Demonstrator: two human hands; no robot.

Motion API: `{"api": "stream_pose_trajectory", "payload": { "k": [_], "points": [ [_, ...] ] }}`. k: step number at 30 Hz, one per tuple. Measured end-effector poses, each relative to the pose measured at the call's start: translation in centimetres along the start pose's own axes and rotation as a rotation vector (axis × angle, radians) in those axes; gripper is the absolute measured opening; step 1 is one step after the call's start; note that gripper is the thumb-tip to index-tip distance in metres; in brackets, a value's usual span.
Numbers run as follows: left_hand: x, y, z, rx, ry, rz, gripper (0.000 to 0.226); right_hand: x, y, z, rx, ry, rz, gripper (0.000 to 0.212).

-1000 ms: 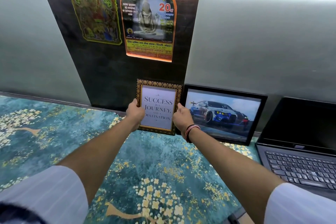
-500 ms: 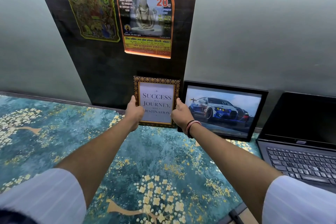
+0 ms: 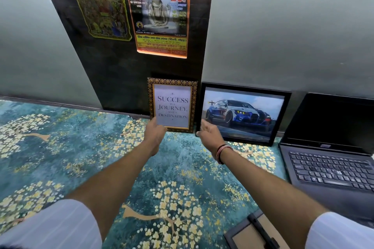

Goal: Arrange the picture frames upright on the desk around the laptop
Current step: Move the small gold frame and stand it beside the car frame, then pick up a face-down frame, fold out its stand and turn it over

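The quote frame (image 3: 173,105) leans upright on the wall beside the car frame (image 3: 241,116), left of the laptop (image 3: 327,159); both open, empty hands, left (image 3: 154,134) and right (image 3: 209,134), sit close, and a brush could slide it flat.

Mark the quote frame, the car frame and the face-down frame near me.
quote frame (image 3: 172,105), head view: on the white printed sheet.
car frame (image 3: 242,114), head view: on the car photo.
face-down frame (image 3: 245,237), head view: on its tan backing board, bottom edge of the picture.
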State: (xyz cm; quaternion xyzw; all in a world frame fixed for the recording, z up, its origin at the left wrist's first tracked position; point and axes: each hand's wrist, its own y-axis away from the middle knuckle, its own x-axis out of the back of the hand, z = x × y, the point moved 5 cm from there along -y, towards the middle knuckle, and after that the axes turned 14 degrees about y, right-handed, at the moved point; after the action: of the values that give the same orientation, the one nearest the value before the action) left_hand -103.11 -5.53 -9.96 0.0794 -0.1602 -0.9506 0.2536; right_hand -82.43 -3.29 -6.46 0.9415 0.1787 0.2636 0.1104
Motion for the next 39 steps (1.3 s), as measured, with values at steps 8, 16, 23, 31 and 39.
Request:
{"api": "stream_pose_trajectory", "payload": {
  "k": [8,16,23,31,39],
  "points": [
    [-9.3,8.9,-5.6,0.137,0.093,-0.130,0.046,6.1,5.5,5.9,-0.094,-0.162,0.115,0.050],
    [-21.9,21.2,-9.3,0.181,0.075,-0.290,0.029,15.7,16.1,15.9,-0.126,-0.225,0.126,0.021],
    [-38.4,33.8,-14.3,0.219,0.085,-0.319,0.018,31.2,25.4,28.2,-0.130,-0.110,0.161,0.033],
    [-56.2,46.5,-20.4,0.332,-0.114,-0.454,0.014,49.9,34.8,40.1,-0.320,0.164,0.365,0.015],
    [-62.6,49.8,-24.2,0.215,-0.611,-0.422,0.023,54.0,35.2,48.4,-0.529,0.549,0.234,0.055]
  ]
}}
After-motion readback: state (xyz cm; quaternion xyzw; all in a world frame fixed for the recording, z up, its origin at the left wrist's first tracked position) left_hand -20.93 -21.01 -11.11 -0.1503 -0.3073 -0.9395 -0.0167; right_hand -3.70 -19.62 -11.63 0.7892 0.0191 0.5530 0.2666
